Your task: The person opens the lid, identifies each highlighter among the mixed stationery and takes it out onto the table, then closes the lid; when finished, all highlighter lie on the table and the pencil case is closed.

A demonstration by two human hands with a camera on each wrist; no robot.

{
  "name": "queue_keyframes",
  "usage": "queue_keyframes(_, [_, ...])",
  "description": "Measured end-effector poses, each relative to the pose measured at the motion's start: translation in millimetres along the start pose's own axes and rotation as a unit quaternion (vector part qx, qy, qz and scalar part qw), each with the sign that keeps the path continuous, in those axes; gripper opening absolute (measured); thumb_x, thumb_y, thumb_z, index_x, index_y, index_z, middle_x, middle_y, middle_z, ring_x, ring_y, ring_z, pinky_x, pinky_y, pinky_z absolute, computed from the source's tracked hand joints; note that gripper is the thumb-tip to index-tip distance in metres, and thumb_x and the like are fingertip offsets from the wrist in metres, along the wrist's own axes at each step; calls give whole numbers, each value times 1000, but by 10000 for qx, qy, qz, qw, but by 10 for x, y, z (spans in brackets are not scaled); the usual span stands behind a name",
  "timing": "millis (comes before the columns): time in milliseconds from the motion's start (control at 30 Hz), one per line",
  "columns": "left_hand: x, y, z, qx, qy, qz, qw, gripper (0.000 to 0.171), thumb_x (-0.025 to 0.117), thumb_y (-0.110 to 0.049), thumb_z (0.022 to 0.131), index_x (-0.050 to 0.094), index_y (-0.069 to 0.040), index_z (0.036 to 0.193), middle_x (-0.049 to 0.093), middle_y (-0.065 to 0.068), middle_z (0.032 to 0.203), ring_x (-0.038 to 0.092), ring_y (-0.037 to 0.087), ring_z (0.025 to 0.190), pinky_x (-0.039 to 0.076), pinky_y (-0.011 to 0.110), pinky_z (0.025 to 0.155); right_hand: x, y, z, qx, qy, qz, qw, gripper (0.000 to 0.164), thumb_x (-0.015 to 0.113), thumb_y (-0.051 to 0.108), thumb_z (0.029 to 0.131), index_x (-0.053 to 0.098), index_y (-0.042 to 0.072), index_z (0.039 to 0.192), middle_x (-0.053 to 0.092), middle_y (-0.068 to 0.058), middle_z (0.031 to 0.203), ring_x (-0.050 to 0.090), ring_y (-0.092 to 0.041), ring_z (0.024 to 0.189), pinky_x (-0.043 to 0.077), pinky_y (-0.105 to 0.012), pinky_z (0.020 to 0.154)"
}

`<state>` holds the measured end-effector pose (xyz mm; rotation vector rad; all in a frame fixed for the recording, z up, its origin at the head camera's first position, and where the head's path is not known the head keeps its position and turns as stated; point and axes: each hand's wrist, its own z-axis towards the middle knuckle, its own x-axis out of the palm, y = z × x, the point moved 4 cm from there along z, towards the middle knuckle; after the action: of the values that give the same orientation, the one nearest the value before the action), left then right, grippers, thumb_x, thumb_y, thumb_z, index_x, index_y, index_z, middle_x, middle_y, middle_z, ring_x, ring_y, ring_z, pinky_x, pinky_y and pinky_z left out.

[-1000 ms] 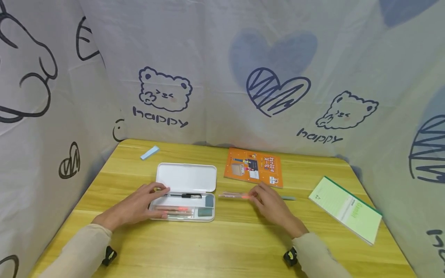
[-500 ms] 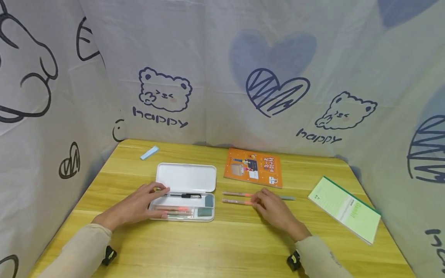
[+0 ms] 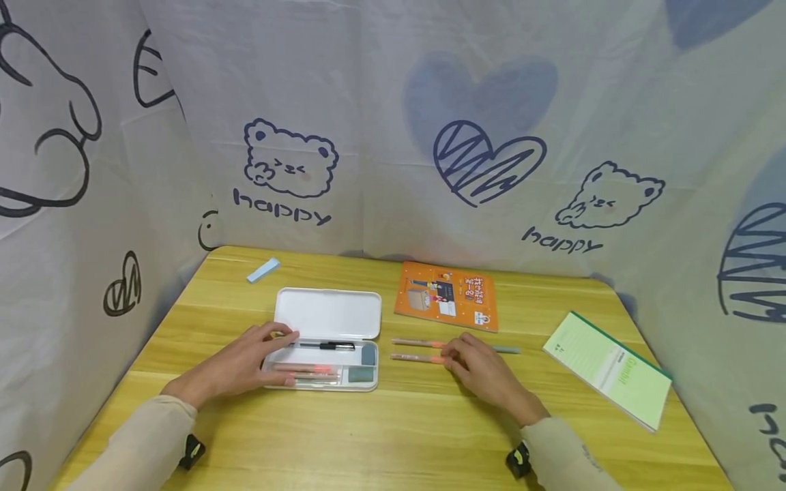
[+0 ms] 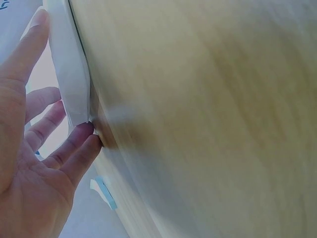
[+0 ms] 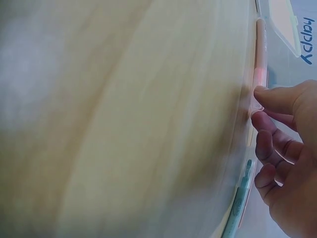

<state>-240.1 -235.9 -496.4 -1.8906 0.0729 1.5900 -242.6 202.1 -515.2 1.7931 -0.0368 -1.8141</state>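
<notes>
An opened white pencil case (image 3: pixel 327 314) lies left of centre, lid tipped back. My left hand (image 3: pixel 236 361) holds its left end, thumb at the front edge and fingers at the hinge side; the left wrist view shows fingertips against the white case (image 4: pixel 69 74). Inside are a black pen (image 3: pixel 338 346), pinkish pens (image 3: pixel 303 369) and two teal blocks (image 3: pixel 361 374). Right of the case, my right hand (image 3: pixel 485 375) pinches the end of a pink pen (image 3: pixel 414 358) between thumb and forefinger. A second pink pen (image 3: pixel 411 342) lies just beyond it, partly hidden by the hand.
A teal pen (image 3: pixel 507 350) pokes out right of the right hand. An orange booklet (image 3: pixel 448 296) lies at the back, a green notepad (image 3: pixel 614 368) at the right. A light blue strip (image 3: pixel 264 270) rests at the back left of the wooden table (image 3: pixel 368 436).
My right hand has moved slightly toward me and right, bringing one pink pen to lie apart from and nearer than the other. My left hand has stayed on the pencil case.
</notes>
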Motion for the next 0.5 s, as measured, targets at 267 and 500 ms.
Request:
queue_keyframes(267, [-5,-7,-5,-14,0,-20,10000,90,78,-62,95,52,-11,163,49,12,162,48,39,145,46,66,117,-51,3,8,188,-49,84,9998,20,79,25,102,78,18,121,66,6,108,59,-9,93,54,-33,83])
queue_keyframes(500, [5,10,-1,-3,-14,4,10000,90,77,-63,95,52,-11,163,49,12,162,48,38,145,46,65,117,-132,177,111,-230,-485,157,9984,14,78,23,103,78,16,116,69,4,112,60,-14,93,54,-37,84])
